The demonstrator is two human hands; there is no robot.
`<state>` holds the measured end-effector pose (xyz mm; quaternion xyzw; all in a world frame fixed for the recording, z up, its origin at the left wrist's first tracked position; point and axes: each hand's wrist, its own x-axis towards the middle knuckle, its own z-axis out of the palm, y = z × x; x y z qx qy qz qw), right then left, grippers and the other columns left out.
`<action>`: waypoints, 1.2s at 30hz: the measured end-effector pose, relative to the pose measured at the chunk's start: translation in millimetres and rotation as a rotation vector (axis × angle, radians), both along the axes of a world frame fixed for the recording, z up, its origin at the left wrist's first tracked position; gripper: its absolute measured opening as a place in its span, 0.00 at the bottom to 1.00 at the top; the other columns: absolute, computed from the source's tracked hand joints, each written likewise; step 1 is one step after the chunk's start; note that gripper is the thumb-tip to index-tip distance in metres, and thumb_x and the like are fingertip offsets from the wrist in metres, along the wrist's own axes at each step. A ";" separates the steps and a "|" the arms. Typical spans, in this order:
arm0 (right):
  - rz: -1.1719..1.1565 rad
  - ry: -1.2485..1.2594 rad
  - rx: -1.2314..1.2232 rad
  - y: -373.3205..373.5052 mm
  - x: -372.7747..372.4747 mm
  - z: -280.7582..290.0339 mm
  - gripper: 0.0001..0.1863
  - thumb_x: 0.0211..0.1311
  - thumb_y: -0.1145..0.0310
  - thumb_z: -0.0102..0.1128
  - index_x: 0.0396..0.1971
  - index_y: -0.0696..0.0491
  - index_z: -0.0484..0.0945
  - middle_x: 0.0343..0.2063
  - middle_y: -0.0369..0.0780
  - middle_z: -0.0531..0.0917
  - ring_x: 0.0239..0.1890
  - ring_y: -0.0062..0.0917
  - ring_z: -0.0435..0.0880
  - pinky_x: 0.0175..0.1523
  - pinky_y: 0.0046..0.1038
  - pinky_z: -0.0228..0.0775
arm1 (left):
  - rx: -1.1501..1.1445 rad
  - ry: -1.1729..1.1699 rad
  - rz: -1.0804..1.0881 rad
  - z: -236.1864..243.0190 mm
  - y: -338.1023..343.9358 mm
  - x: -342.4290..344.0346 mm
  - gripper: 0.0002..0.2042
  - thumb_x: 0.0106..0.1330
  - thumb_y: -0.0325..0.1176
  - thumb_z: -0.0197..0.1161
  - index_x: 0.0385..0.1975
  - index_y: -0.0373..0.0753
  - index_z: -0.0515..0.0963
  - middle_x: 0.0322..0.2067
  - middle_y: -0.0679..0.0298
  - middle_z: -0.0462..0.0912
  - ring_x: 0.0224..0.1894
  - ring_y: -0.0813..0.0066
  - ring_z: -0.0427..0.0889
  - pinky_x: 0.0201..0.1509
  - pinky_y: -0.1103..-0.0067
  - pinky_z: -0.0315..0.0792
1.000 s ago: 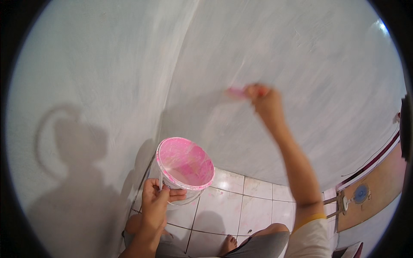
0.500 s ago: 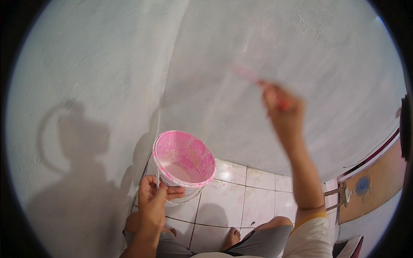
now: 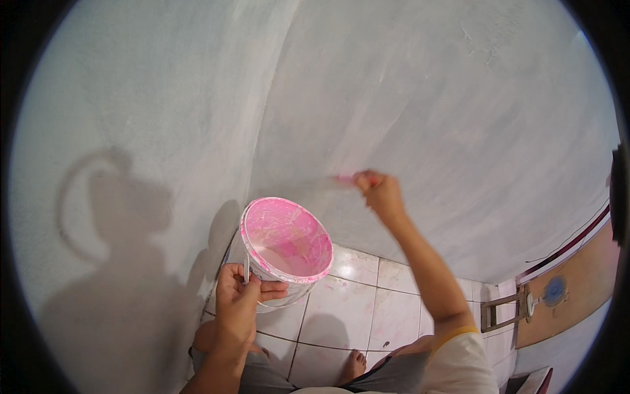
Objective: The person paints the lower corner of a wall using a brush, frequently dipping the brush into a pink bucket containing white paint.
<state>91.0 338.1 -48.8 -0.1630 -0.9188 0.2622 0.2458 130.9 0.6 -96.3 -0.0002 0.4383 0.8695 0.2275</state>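
My left hand grips a paint bucket at its left side, by the handle and outer wall, with fingers spread under the rim. The bucket's inside is smeared pink, and pale paint lies at the bottom; it tilts toward me. Up and to the right of it, my right hand is closed round a paintbrush. Its pinkish bristle end points left at the grey-white wall; whether it touches the surface I cannot tell. Part of the brush's reddish handle shows between my fingers.
Another wall meets the painted one at a corner behind the bucket and carries my shadow. White floor tiles with pink stains lie below, near my bare foot. At the right, a wooden stool stands near a blue fan.
My right hand has swept down and to the left with the paintbrush along the wall. The bucket in my left hand has shifted slightly right.
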 end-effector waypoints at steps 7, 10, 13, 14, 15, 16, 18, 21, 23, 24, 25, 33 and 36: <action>-0.025 0.530 0.491 -33.6 15.3 271.9 0.12 0.67 0.59 0.55 0.37 0.47 0.86 0.14 0.30 0.76 0.13 0.09 0.70 0.16 0.15 0.61 | -0.054 0.005 -0.016 9.5 0.5 2.2 0.04 0.68 0.20 0.42 0.38 0.36 0.63 0.35 0.52 0.76 0.34 0.58 0.85 0.39 0.65 0.82; -0.048 0.608 0.642 -51.4 23.1 297.8 0.13 0.67 0.57 0.55 0.38 0.46 0.86 0.14 0.31 0.76 0.14 0.10 0.71 0.16 0.14 0.62 | -0.048 0.016 -0.009 9.9 0.4 2.4 0.04 0.68 0.21 0.42 0.37 0.36 0.63 0.35 0.53 0.76 0.34 0.58 0.85 0.39 0.64 0.82; 0.034 0.462 0.391 -67.1 22.3 242.9 0.13 0.68 0.60 0.53 0.37 0.46 0.86 0.13 0.30 0.74 0.13 0.09 0.69 0.15 0.15 0.60 | -0.018 0.021 0.011 6.1 -1.2 0.2 0.04 0.67 0.18 0.42 0.36 0.34 0.58 0.33 0.51 0.73 0.33 0.55 0.85 0.38 0.64 0.84; 0.083 0.304 0.160 -72.6 18.1 211.1 0.12 0.68 0.62 0.54 0.35 0.47 0.86 0.12 0.30 0.73 0.13 0.09 0.68 0.15 0.15 0.59 | -0.020 0.015 0.017 1.6 -3.1 -1.1 0.04 0.67 0.18 0.42 0.37 0.34 0.58 0.33 0.51 0.73 0.33 0.55 0.85 0.38 0.64 0.84; 0.026 0.139 0.081 -82.5 9.9 173.2 0.11 0.66 0.62 0.56 0.34 0.49 0.86 0.12 0.29 0.72 0.13 0.10 0.68 0.16 0.16 0.60 | -0.023 0.011 0.029 -2.4 -5.8 -2.3 0.04 0.68 0.18 0.42 0.37 0.34 0.57 0.33 0.51 0.73 0.33 0.55 0.85 0.38 0.65 0.84; 0.064 0.060 0.017 -74.8 4.1 130.5 0.11 0.65 0.61 0.57 0.32 0.51 0.85 0.12 0.29 0.71 0.13 0.12 0.68 0.18 0.18 0.61 | -0.010 0.022 0.030 -4.0 -4.3 -2.6 0.04 0.68 0.18 0.42 0.37 0.34 0.57 0.33 0.51 0.73 0.33 0.55 0.85 0.38 0.65 0.84; 0.141 -0.023 -0.015 -55.0 -4.3 49.0 0.14 0.60 0.59 0.62 0.27 0.57 0.82 0.12 0.42 0.73 0.14 0.22 0.72 0.23 0.29 0.66 | -0.018 0.003 -0.005 -3.9 -0.5 -1.8 0.05 0.67 0.18 0.41 0.38 0.35 0.57 0.34 0.50 0.74 0.33 0.55 0.85 0.38 0.65 0.84; 0.170 -0.046 0.012 -41.6 -17.0 -1.8 0.14 0.59 0.60 0.62 0.26 0.57 0.82 0.13 0.44 0.74 0.15 0.25 0.75 0.24 0.30 0.66 | -0.027 -0.010 -0.030 -1.4 2.3 -0.2 0.05 0.67 0.19 0.42 0.39 0.36 0.60 0.35 0.51 0.76 0.33 0.56 0.85 0.40 0.64 0.82; 0.177 0.025 0.150 -28.7 -25.4 8.0 0.15 0.60 0.60 0.60 0.24 0.57 0.82 0.12 0.42 0.75 0.15 0.23 0.76 0.24 0.30 0.67 | -0.013 0.001 -0.034 -0.2 3.6 -0.3 0.05 0.67 0.19 0.43 0.39 0.36 0.60 0.35 0.51 0.76 0.34 0.56 0.85 0.40 0.63 0.82; 0.136 -0.025 0.027 -31.8 -31.8 29.5 0.14 0.60 0.60 0.60 0.26 0.56 0.82 0.12 0.39 0.75 0.14 0.20 0.75 0.21 0.26 0.67 | -0.008 0.005 -0.029 -0.9 1.7 -0.3 0.05 0.67 0.19 0.43 0.39 0.36 0.60 0.35 0.50 0.76 0.34 0.56 0.85 0.40 0.63 0.82; 0.097 -0.078 -0.097 -39.6 -39.6 63.2 0.13 0.61 0.60 0.60 0.27 0.55 0.83 0.13 0.35 0.76 0.12 0.17 0.73 0.19 0.23 0.67 | -0.017 0.004 -0.019 -1.3 -1.8 -0.9 0.05 0.67 0.19 0.43 0.39 0.36 0.60 0.35 0.50 0.76 0.34 0.56 0.85 0.40 0.63 0.82; 0.082 0.572 0.486 -96.2 -36.3 335.1 0.14 0.63 0.61 0.58 0.27 0.57 0.83 0.11 0.34 0.74 0.11 0.15 0.71 0.15 0.19 0.62 | -0.031 -0.029 -0.049 -0.3 -3.3 -3.9 0.04 0.67 0.20 0.43 0.38 0.36 0.61 0.35 0.50 0.76 0.33 0.56 0.85 0.40 0.64 0.82; -0.021 0.577 0.366 -161.0 -18.1 318.6 0.12 0.64 0.68 0.55 0.28 0.60 0.82 0.10 0.34 0.74 0.10 0.14 0.68 0.15 0.19 0.60 | -0.029 -0.025 -0.081 2.2 -7.1 -4.7 0.03 0.68 0.20 0.44 0.38 0.35 0.61 0.36 0.51 0.76 0.34 0.57 0.85 0.40 0.65 0.82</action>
